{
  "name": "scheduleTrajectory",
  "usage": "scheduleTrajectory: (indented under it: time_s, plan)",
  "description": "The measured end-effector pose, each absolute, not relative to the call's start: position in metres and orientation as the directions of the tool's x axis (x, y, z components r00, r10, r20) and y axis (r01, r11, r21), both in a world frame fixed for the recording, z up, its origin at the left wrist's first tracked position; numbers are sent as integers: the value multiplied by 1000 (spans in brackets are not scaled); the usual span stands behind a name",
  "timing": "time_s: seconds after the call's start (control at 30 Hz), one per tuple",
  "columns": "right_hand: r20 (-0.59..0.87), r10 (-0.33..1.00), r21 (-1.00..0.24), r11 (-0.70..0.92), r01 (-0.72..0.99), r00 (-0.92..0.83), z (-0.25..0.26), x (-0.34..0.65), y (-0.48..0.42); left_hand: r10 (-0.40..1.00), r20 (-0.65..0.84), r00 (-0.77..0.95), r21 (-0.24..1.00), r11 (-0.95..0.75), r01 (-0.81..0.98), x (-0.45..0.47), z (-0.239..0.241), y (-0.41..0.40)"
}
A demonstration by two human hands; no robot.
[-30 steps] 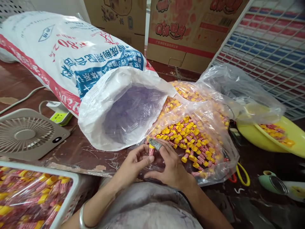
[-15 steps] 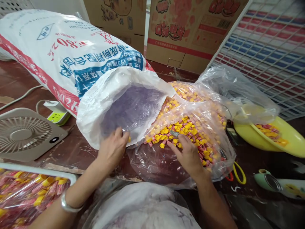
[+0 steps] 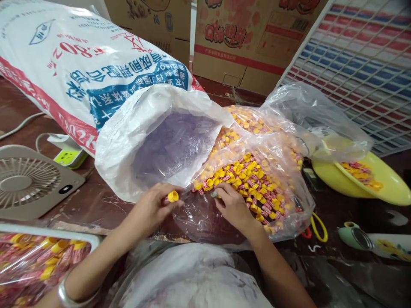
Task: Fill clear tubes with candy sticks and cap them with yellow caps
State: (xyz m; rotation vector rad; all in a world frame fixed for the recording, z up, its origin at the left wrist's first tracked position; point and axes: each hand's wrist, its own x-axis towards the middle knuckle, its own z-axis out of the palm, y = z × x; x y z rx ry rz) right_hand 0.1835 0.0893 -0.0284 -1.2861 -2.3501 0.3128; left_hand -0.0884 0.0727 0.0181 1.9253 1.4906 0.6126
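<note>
My left hand point(image 3: 150, 209) is closed round a small red-wrapped piece with a yellow cap point(image 3: 171, 197), held just below the mouth of the big white woven sack point(image 3: 105, 98). My right hand point(image 3: 233, 204) reaches into the clear plastic bag point(image 3: 282, 141), fingers curled on the heap of yellow-capped pieces point(image 3: 247, 179); what it pinches is hidden. The sack's open mouth shows a clear liner with transparent items inside.
A small grey fan point(image 3: 28, 182) and a power strip point(image 3: 66, 156) lie at the left. A white tray point(image 3: 41, 256) of bagged pieces sits bottom left. Yellow bowls point(image 3: 359, 179), scissors point(image 3: 316, 229), a green tool point(image 3: 369, 239), cardboard boxes point(image 3: 244, 42) and a grid board point(image 3: 359, 64) stand at the right and back.
My left hand has come back from the sack's mouth holding a yellow-capped piece. My right hand has drawn nearer within the bag of pieces.
</note>
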Motion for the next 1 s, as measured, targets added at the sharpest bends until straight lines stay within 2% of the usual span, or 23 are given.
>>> scheduleTrajectory:
  time_s: [0.07, 0.13, 0.23, 0.3, 0.4, 0.5, 0.63, 0.77, 0.9, 1.0]
  plan:
    - [359, 855, -541, 518, 662, -375, -16, 181, 86, 965, -84, 249, 838, -67, 542, -77, 15, 63]
    - [371, 866, -678, 499, 541, -334, -2, 177, 80, 958, -128, 256, 888, -4, 460, -65, 10, 57]
    - [278, 907, -844, 388, 370, -317, 11, 174, 73, 950, -142, 279, 907, 12, 421, -54, 5, 52]
    - [217, 932, -884, 314, 347, -291, 11, 175, 70, 940, -138, 313, 909, -6, 418, -50, 4, 51]
    - [207, 942, -881, 297, 370, -263, 9, 176, 70, 928, -134, 347, 915, -19, 404, -49, 6, 48]
    - [259, 910, -848, 374, 376, -322, 12, 173, 72, 929, -165, 331, 933, 37, 359, -47, 9, 45]
    - [366, 831, -741, 533, 410, -419, 19, 165, 70, 906, -241, 348, 968, 198, 153, -41, 10, 43]
    - [411, 767, -641, 627, 442, -492, 9, 157, 61, 920, -274, 280, 951, 302, -65, -32, 5, 42]
    - [455, 775, -563, 632, 533, -439, -7, 150, 53, 907, -333, 256, 875, 399, -275, -24, -2, 42]
    - [537, 741, -522, 667, 532, -403, -13, 145, 52, 907, -342, 245, 839, 412, -355, -19, -4, 43]
